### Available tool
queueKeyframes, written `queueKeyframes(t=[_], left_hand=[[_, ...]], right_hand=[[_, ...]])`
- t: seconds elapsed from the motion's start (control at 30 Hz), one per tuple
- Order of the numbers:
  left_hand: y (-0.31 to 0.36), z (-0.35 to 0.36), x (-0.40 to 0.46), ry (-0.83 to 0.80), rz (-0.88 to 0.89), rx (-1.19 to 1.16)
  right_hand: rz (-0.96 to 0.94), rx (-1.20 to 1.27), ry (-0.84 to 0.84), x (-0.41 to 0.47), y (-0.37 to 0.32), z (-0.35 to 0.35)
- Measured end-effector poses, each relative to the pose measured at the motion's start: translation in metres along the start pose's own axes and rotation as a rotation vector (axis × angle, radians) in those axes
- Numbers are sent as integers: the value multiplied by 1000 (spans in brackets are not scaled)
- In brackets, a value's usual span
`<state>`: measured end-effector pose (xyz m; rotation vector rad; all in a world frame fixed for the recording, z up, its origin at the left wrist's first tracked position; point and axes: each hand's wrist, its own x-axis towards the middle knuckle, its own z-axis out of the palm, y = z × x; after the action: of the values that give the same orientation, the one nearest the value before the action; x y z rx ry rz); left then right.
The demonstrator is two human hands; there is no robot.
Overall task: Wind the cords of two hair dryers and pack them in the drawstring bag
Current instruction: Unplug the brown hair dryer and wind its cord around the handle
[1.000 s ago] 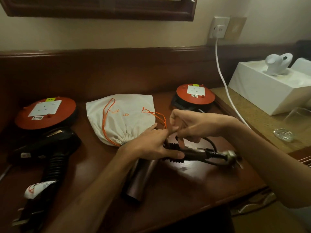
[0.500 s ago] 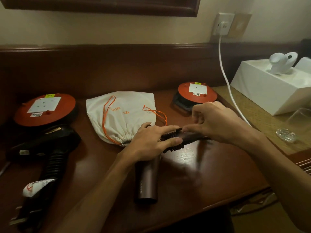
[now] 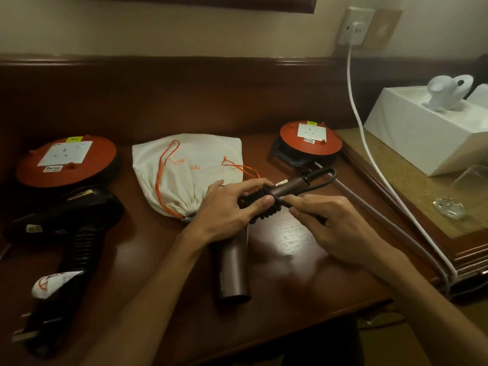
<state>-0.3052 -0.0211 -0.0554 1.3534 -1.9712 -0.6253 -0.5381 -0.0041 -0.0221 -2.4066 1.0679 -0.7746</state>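
Head view, brown dryer: the brown hair dryer [image 3: 232,270] lies at the middle of the tabletop [image 3: 303,260], barrel pointing toward 6 o'clock, handle running out toward 2 o'clock.
Cord: the black cord [image 3: 260,204] is coiled in tight turns round the base of the handle; a loose length loops past the handle's end at 2 o'clock and comes back to the hands.
Left hand: the left hand [image 3: 224,207] grips the dryer where handle meets barrel, thumb pressed on the coils.
Right hand: the right hand [image 3: 332,223] pinches the free cord just beside the last turn, fingers curled.
Step in hand: likely laying further turns along the handle.
Doing it well: the left thumb should pin the finished coils while the right hand feeds each turn snug against the last, with even tension and no overlap; the loop at 2 o'clock may snag if pulled fast.
Bag: the drawstring bag [image 3: 190,167] lies at 11 o'clock, touching the left hand, mouth gathered shut.
Other dryer: the black hair dryer [image 3: 74,220] rests at 9 o'clock, well apart, its cord apparently wound already.
Further out: two red cord reels [image 3: 66,162] sit at 10 and 1 o'clock.
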Motion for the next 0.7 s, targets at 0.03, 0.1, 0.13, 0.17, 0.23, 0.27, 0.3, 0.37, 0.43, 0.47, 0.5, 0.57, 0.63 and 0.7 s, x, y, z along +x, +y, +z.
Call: queueKeyframes(t=[0.03, 0.1, 0.13, 0.17, 0.23, 0.27, 0.3, 0.37, 0.43, 0.47, 0.5, 0.57, 0.63, 0.7], left_hand=[[0, -1, -1, -8, 4, -29], [1, -3, -3, 11, 14, -113], [2, -3, -5, 36, 12, -174], [2, -4, -6, 61, 3, -231], [2, -5, -10, 92, -19, -315], [1, -6, -12, 101, -28, -336], [0, -7, -13, 104, -33, -343], [0, -8, -17, 98, -27, -350], [3, -8, -19, 95, -7, -336], [3, -9, -19, 91, 2, -324], [4, -10, -19, 83, 13, -315], [5, -11, -19, 68, 30, -328], [6, -11, -19, 43, 37, -330], [7, -11, -18, 0, 38, -305]], right_hand=[[-39, -22, 16, -1, 5, 5], [-106, -53, 49, -2, 9, 10], [-121, -57, 62, -2, 9, 12], [-119, -59, 72, -2, 9, 15], [-63, -38, 81, -4, 10, 25], [-19, -9, 88, -5, 13, 30], [24, 22, 94, -5, 16, 35], [99, 62, 51, -5, 23, 40], [146, 42, -46, -3, 32, 35], [166, 41, -93, -2, 37, 30], [183, 46, -131, 1, 44, 25], [171, 75, -180, 7, 51, 14], [158, 83, -234, 15, 50, 4], [234, 151, -343, 25, 52, -5]])
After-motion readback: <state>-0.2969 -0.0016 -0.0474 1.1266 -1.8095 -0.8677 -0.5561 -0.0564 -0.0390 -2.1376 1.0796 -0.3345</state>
